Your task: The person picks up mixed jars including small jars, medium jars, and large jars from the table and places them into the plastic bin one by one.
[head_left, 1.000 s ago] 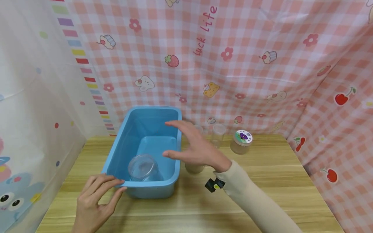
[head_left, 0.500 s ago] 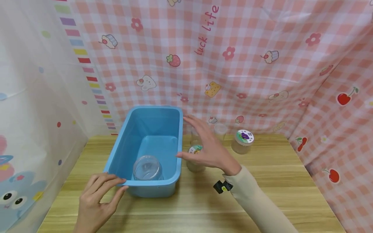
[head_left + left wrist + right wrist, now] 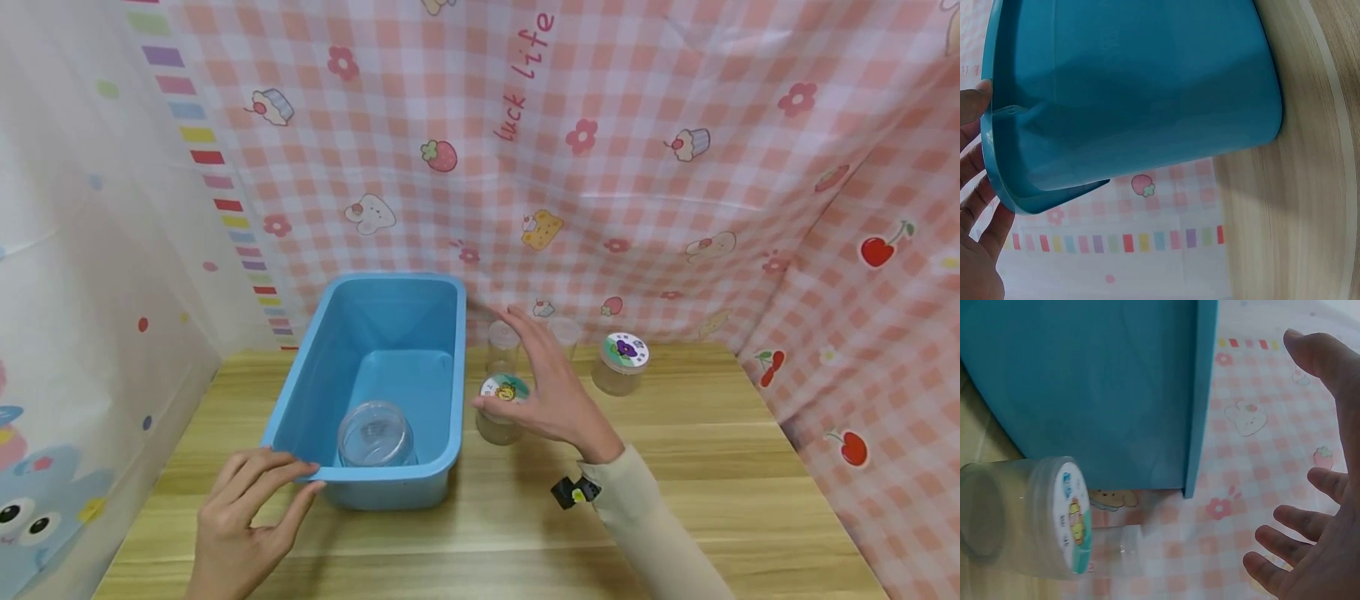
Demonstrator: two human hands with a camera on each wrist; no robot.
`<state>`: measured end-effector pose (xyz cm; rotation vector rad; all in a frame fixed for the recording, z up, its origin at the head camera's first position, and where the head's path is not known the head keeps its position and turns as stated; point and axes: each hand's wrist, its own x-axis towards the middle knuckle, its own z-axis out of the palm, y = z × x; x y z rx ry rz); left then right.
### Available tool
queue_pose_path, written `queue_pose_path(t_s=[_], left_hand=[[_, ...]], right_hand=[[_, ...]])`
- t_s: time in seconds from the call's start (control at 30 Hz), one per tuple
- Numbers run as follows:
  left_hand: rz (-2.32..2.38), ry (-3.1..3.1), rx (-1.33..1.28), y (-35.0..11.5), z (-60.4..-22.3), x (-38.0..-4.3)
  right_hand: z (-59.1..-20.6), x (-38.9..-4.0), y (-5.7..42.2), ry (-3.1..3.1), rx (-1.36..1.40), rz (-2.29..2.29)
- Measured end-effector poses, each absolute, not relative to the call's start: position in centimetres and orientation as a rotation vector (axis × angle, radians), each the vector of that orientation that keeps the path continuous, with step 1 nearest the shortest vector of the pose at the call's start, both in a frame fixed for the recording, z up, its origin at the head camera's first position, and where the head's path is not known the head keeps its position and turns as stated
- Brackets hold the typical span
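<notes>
My left hand (image 3: 251,508) grips the near-left corner of a blue plastic bin (image 3: 459,392), fingers on the rim and thumb at its front; the left wrist view shows thumb and fingers against the rim too. Inside the bin's near end sits a clear jar (image 3: 375,435). To the right of the bin, my right hand (image 3: 558,400) hovers with spread fingers above a clear jar with a yellow-flower lid (image 3: 497,427), holding nothing. In the right wrist view, a gap separates those fingers from this lidded jar (image 3: 1041,519). The hand partly hides the things behind it.
Behind the flower-lid jar stands a slim clear container (image 3: 503,346). Another pale clear container (image 3: 566,333) is half hidden by my right hand. Farther right is a jar with a purple-flower lid (image 3: 621,371). A checked cloth (image 3: 637,200) hangs behind the wooden table (image 3: 675,500).
My right hand has moved from over the bin rightward to above the flower-lid jar, uncovering its lid. The jar in the bin has shifted slightly and settled. My left hand stays on the rim.
</notes>
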<state>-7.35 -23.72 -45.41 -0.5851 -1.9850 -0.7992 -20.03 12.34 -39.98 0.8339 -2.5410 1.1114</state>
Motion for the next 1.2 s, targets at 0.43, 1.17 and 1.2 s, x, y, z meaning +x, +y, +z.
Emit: queue_pose_path(t_s=[0.43,1.17,1.2], left_hand=[[-0.802,-1.968,-0.579,-23.6,-45.5,-7.3],[-0.816,-1.961,-0.574,-23.7,-45.6,-7.5],[-0.817,-1.96,-0.574,-23.7,-45.7,-7.5]], right_hand=[[-43.4,-20.1,13.3,-2.644,0.593,1.266],[-50.1,-21.1,13.5,-2.696,0.457,1.607],[-50.2,-21.1,13.4,-2.703,0.451,1.619]])
